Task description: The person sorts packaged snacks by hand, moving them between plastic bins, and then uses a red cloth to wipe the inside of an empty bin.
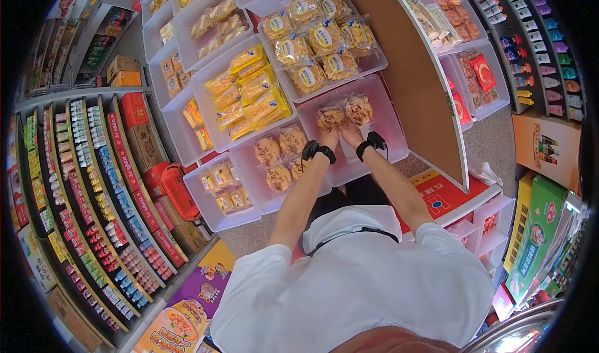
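Note:
Both my hands reach into a white plastic bin (380,128). My left hand (329,138) is closed on the near edge of a round, brown-topped pastry in clear wrap (329,117). Beside it, my right hand (350,133) is closed at the same pastry's right edge; its fingertips are partly hidden. A second wrapped pastry (359,110) lies just to the right, against the bin's far side. Each wrist wears a black band with a small device.
A bin of large wrapped round pastries (324,36) adjoins at the back. To the left are yellow-packaged cakes (256,85) and similar brown-topped pastries (279,156). A brown upright panel (412,66) stands to the right. Shelves of small goods (81,197) line the far left.

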`<action>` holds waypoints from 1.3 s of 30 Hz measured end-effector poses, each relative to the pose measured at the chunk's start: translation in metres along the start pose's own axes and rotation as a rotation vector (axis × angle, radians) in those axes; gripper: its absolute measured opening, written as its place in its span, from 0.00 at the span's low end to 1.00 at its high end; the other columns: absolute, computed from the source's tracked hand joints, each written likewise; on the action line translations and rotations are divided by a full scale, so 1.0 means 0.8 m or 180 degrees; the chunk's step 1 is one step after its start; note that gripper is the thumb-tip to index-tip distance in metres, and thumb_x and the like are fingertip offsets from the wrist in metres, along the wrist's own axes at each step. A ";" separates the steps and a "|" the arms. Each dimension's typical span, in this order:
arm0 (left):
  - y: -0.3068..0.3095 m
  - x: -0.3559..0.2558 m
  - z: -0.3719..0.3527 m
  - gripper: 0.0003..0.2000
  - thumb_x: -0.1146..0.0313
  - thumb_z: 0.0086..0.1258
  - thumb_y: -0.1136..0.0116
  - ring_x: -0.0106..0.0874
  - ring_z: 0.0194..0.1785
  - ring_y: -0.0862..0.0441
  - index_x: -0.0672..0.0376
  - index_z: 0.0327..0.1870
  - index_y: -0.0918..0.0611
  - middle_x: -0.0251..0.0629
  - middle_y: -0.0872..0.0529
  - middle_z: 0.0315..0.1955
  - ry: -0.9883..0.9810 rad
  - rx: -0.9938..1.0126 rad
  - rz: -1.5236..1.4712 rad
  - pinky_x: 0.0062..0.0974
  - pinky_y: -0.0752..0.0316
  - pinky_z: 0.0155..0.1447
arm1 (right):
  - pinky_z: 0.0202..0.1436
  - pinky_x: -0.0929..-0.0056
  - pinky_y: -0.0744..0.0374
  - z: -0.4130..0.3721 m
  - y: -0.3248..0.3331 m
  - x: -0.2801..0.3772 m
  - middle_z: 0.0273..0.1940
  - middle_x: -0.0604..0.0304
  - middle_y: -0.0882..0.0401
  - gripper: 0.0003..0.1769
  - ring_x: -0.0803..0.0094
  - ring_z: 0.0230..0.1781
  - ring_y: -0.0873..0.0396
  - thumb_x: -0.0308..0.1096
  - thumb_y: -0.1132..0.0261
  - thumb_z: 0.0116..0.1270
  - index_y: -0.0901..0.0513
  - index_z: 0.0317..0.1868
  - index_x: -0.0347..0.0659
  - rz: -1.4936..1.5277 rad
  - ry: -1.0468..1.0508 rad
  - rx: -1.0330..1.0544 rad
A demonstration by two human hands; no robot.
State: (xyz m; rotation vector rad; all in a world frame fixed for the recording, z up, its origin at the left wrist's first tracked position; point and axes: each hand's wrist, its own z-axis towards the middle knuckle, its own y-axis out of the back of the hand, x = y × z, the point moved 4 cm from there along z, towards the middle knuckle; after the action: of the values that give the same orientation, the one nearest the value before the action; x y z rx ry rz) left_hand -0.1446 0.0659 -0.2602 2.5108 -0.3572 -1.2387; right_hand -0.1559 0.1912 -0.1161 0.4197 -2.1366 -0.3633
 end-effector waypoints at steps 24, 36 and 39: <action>0.083 -0.177 -0.166 0.25 0.65 0.62 0.50 0.53 0.56 0.38 0.70 0.58 0.35 0.59 0.34 0.53 -0.0980 -0.0053 0.0943 0.41 0.42 0.61 | 0.30 0.76 0.32 -0.029 0.014 -0.065 0.29 0.63 0.28 0.22 0.76 0.26 0.30 0.54 0.42 0.60 0.26 0.40 0.43 0.2577 -0.1516 0.0147; 0.124 -0.169 -0.225 0.23 0.70 0.62 0.53 0.51 0.54 0.37 0.67 0.59 0.35 0.55 0.34 0.50 -0.1300 -0.0030 0.0627 0.41 0.40 0.59 | 0.28 0.77 0.33 -0.061 -0.026 -0.058 0.31 0.64 0.28 0.21 0.76 0.24 0.33 0.52 0.45 0.63 0.25 0.40 0.39 0.2534 -0.1483 0.0454; 0.142 -0.160 -0.240 0.22 0.70 0.62 0.52 0.50 0.54 0.37 0.66 0.59 0.34 0.55 0.34 0.49 -0.1230 -0.0216 0.0584 0.41 0.40 0.58 | 0.28 0.78 0.32 -0.079 -0.023 -0.034 0.34 0.62 0.27 0.20 0.76 0.24 0.31 0.48 0.46 0.64 0.25 0.42 0.38 0.2544 -0.1230 0.0281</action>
State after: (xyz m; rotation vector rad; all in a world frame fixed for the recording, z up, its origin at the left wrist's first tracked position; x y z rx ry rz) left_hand -0.0761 0.0398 -0.0134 2.1184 -0.6089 -1.6248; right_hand -0.0855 0.1798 -0.1086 -0.5035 -2.4910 0.1240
